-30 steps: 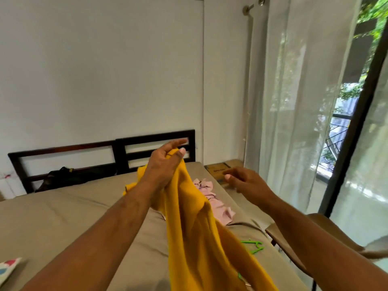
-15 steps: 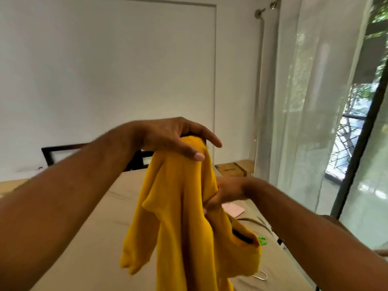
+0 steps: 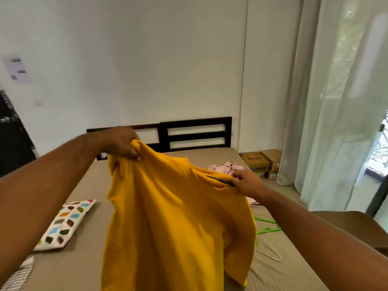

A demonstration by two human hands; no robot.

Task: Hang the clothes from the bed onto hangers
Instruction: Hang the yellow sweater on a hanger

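Observation:
A yellow shirt (image 3: 176, 223) hangs spread out above the bed (image 3: 79, 265), held up between both hands. My left hand (image 3: 123, 143) grips one top corner of it at the upper left. My right hand (image 3: 246, 183) pinches the other top edge, near a dark trim at the collar. A pink garment (image 3: 225, 167) lies crumpled on the far right of the bed, partly hidden by the shirt. Green plastic hangers (image 3: 267, 226) and a thin wire hanger (image 3: 269, 252) lie on the bed at the right, below my right forearm.
A cushion with coloured patches (image 3: 65, 223) lies on the bed's left side. The dark headboard (image 3: 195, 133) stands against the white wall. Cardboard boxes (image 3: 260, 161) sit on the floor by the sheer curtain (image 3: 336, 101). A brown chair (image 3: 352, 225) stands at the right.
My hands moved apart and spread the yellow shirt wide; it hung bunched from my left hand before. My right hand went from the shirt's middle to its top edge. The view tilted down.

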